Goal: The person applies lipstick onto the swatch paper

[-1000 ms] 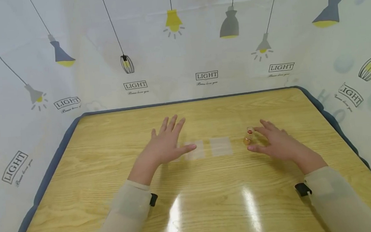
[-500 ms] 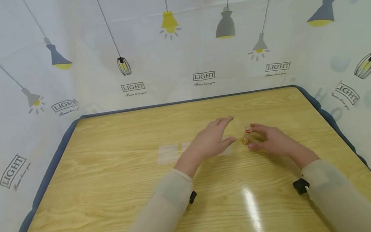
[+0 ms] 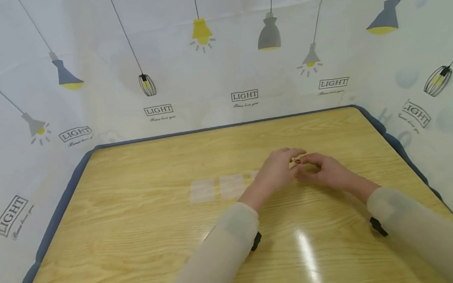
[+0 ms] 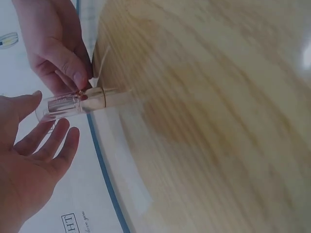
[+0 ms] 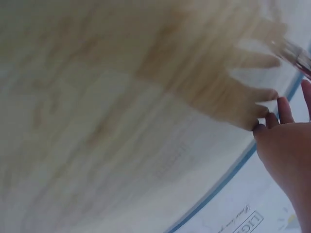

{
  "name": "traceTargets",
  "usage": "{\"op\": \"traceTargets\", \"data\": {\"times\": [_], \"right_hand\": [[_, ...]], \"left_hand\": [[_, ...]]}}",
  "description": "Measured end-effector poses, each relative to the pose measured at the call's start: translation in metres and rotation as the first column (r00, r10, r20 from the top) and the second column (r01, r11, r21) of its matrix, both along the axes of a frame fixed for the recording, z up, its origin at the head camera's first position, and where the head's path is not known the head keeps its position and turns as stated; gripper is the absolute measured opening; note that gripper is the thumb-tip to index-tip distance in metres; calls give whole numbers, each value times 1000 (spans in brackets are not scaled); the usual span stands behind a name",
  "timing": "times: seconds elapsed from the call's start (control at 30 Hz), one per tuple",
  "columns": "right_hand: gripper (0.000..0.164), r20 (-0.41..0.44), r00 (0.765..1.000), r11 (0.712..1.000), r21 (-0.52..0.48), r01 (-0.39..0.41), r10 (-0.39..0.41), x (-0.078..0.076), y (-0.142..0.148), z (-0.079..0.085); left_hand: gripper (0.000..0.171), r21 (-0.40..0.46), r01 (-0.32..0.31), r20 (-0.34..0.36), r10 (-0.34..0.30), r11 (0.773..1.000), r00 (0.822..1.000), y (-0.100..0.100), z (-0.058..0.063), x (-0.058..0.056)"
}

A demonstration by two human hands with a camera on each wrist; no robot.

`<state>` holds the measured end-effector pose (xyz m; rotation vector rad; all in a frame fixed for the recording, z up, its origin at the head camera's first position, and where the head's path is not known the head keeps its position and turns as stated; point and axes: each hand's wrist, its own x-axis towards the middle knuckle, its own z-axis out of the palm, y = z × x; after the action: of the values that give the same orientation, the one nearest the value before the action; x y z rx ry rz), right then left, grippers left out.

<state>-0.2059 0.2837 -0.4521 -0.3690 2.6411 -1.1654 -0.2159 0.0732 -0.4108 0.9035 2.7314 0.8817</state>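
On the table, right of its middle, the left hand and right hand curve about a clear, gold-based tube, though whether either grips it I cannot tell. The tube appears upright; an uneven push could tip its narrow base, sending it rolling towards the far edge.

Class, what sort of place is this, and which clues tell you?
Probably a tabletop workspace set up for filming, though the wider room is out of view. Clues: the wood-grain table, the lamp-print sheet around it, and the pale squares in a row.
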Motion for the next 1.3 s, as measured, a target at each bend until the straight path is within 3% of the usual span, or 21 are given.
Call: {"op": "traceTargets", "data": {"times": [0.27,0.4,0.6,0.83,0.97,1.13,1.3], "right_hand": [[49,-58,998,1000,21,16,-14,1,-10,-8],[43,-45,999,1000,2,13,-13,2,-11,-7],[49,-9,1000,1000,-3,19,-19,3,-13,3],[46,18,999,998,-54,39,-38,5,-20,16],[45,15,998,992,-112,56,-55,7,-26,28],[48,-23,995,984,-152,96,-101,14,-37,45],[49,-77,989,976,-189,112,-128,28,-57,63]], "left_hand": [[42,47,-66,47,64,997,997,1,-7,3],[43,105,-100,88,91,989,992,-3,-9,4],[36,211,-150,90,134,966,987,-12,-10,3],[31,317,-208,131,174,925,976,-22,-3,1],[31,330,-230,121,201,916,972,-32,2,3],[31,369,-251,129,218,895,967,-47,12,9],[33,466,-228,119,194,855,974,-61,21,20]]}}
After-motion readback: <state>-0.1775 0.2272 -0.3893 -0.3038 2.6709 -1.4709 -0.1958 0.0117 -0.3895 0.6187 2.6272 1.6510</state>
